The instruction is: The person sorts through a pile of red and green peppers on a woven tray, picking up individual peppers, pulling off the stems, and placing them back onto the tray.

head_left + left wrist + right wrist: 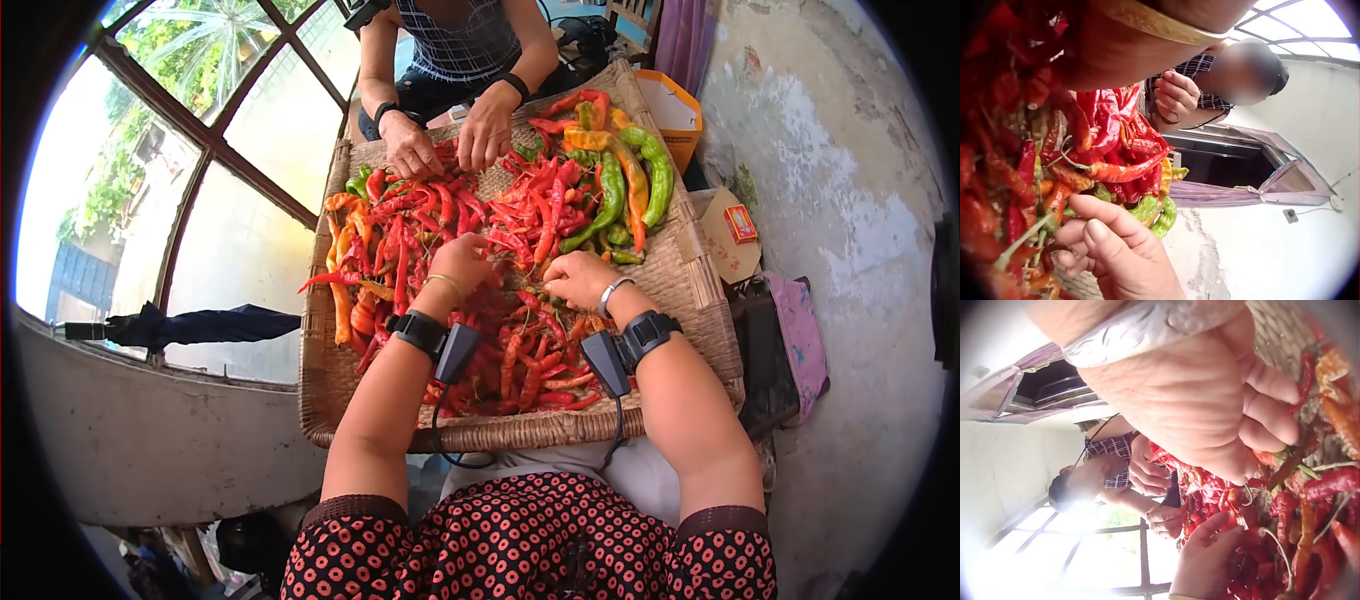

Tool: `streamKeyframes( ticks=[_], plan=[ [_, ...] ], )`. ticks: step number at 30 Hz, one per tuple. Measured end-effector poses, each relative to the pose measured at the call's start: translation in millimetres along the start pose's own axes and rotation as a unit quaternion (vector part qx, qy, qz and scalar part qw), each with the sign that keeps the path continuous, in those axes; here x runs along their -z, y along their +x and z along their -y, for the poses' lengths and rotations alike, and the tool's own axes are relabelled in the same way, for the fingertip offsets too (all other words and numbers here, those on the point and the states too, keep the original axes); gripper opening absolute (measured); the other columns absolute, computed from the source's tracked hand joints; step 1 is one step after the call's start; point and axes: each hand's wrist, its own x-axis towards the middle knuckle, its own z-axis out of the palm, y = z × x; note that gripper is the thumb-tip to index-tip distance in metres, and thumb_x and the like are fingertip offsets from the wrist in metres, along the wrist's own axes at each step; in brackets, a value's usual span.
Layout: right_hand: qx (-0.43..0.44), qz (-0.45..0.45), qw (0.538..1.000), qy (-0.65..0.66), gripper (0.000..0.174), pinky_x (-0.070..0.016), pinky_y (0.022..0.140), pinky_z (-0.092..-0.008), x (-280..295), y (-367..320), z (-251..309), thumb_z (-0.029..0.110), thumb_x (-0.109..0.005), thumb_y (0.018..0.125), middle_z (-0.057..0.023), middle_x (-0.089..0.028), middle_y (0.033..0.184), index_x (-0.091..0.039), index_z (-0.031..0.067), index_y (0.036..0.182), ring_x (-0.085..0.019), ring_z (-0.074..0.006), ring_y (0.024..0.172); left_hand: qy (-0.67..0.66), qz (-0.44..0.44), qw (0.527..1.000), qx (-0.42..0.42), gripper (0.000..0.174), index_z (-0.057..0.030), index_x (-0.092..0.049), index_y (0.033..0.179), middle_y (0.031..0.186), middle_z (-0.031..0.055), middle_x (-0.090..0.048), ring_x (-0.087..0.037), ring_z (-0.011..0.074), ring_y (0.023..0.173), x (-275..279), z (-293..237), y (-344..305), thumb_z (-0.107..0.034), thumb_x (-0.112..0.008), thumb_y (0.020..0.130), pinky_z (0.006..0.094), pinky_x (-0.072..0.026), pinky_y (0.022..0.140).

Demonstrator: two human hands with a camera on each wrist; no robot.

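Note:
Red chili peppers (540, 210) are heaped over a large woven tray (690, 262). My left hand (460, 264) reaches into the middle of the heap, a yellowish bangle on its wrist; in the right wrist view its fingertips are right at the red chilies, and whether they pinch one I cannot tell. To its right, my right hand (580, 278), wearing a silver bangle, is low over the chilies. Its fingers (1267, 428) are loosely bent beside a dark reddish chili (1294, 459). An orange-red chili with a green stem (1054, 209) lies by its fingertips in the left wrist view.
Across the tray another person's two hands (485, 128) are at the far chilies. Larger green peppers (610, 200) lie at the far right, orange ones (342, 285) along the left edge. A folded umbrella (215, 325) is by the window; an orange box (672, 112) stands beyond the tray.

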Motion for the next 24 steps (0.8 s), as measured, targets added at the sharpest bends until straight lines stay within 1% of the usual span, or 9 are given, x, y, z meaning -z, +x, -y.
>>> streamKeyframes(
  ticks=[2,4,8,11,12,13,14,20,24],
  plan=[
    [-0.003,0.004,1.000,-0.008,0.020,-0.0452,0.074,-0.0339,1,-1,1,0.021,-0.058,0.069,-0.0124,-0.062,0.082,-0.064,0.0080,0.083,-0.058,-0.0263,0.080,-0.087,-0.028,0.996,-0.005,0.035,-0.0025,-0.055,0.099,0.081,0.0116,-0.062,-0.060,0.0175,0.082,6,0,8,-0.012,-0.063,0.067,0.0289,-0.0477,0.065],
    [-0.006,0.011,1.000,-0.017,0.020,-0.0451,0.074,-0.0340,1,0,2,0.022,-0.058,0.069,-0.0125,-0.062,0.083,-0.064,0.0076,0.083,-0.058,-0.0263,0.081,-0.422,-0.059,0.903,-0.048,0.031,-0.0019,-0.055,0.099,0.079,0.0075,-0.062,-0.058,0.0093,0.077,14,-6,12,-0.009,-0.063,0.070,0.0236,-0.0461,0.060],
    [-0.012,0.016,1.000,-0.009,0.021,-0.0451,0.074,-0.0338,4,-1,3,0.022,-0.060,0.069,-0.0123,-0.062,0.083,-0.064,0.0066,0.083,-0.058,-0.0263,0.081,-0.449,-0.119,0.874,-0.143,0.027,-0.0015,-0.055,0.098,0.077,0.0037,-0.062,-0.057,0.0064,0.074,33,-43,-2,-0.010,-0.062,0.073,0.0217,-0.0451,0.059],
    [-0.001,0.010,1.000,-0.018,0.020,-0.0452,0.074,-0.0339,2,0,-1,0.021,-0.059,0.069,-0.0124,-0.062,0.082,-0.064,0.0073,0.082,-0.058,-0.0267,0.080,-0.124,-0.058,0.983,-0.120,0.028,-0.0027,-0.059,0.091,0.078,0.0089,-0.062,-0.060,0.0170,0.076,36,-30,-7,-0.021,-0.064,0.070,0.0289,-0.0472,0.064],
    [-0.003,0.010,1.000,-0.016,0.020,-0.0452,0.074,-0.0339,2,-1,-1,0.021,-0.059,0.069,-0.0124,-0.062,0.082,-0.064,0.0073,0.082,-0.058,-0.0267,0.080,-0.124,-0.056,0.983,-0.120,0.028,-0.0027,-0.059,0.091,0.078,0.0089,-0.062,-0.060,0.0170,0.076,40,-32,-15,-0.021,-0.064,0.070,0.0289,-0.0472,0.064],
    [-0.002,0.009,1.000,-0.018,0.020,-0.0452,0.074,-0.0339,3,-2,0,0.021,-0.059,0.069,-0.0124,-0.062,0.082,-0.064,0.0074,0.082,-0.058,-0.0267,0.081,0.106,0.038,0.990,-0.091,0.031,-0.0035,-0.060,0.089,0.079,0.0091,-0.062,-0.060,0.0195,0.074,44,-34,-23,-0.026,-0.065,0.068,0.0310,-0.0469,0.064],
    [0.000,0.008,1.000,-0.020,0.019,-0.0452,0.074,-0.0339,3,-1,1,0.021,-0.058,0.069,-0.0124,-0.062,0.082,-0.064,0.0076,0.082,-0.058,-0.0267,0.081,0.329,0.129,0.934,-0.056,0.035,-0.0044,-0.060,0.088,0.079,0.0093,-0.062,-0.060,0.0220,0.073,48,-36,-31,-0.032,-0.065,0.067,0.0332,-0.0466,0.064],
    [0.007,0.025,0.999,-0.024,0.019,-0.0451,0.074,-0.0335,3,-1,-1,0.020,-0.058,0.069,-0.0131,-0.062,0.082,-0.064,0.0076,0.082,-0.059,-0.0265,0.081,0.313,0.173,0.932,-0.060,0.043,-0.0093,-0.059,0.093,0.085,0.0131,-0.061,-0.058,0.0276,0.084,77,-43,-63,-0.037,-0.065,0.062,0.0373,-0.0455,0.073],
    [-0.004,0.015,1.000,-0.009,0.019,-0.0455,0.072,-0.0328,4,-1,-7,0.020,-0.059,0.069,-0.0128,-0.062,0.080,-0.064,0.0074,0.082,-0.059,-0.0257,0.078,0.363,0.230,0.900,-0.071,0.060,-0.0105,-0.048,0.114,0.108,0.0156,-0.049,-0.054,0.0301,0.093,64,-30,-73,-0.029,-0.069,0.061,0.0371,-0.0450,0.078]
  ],
)
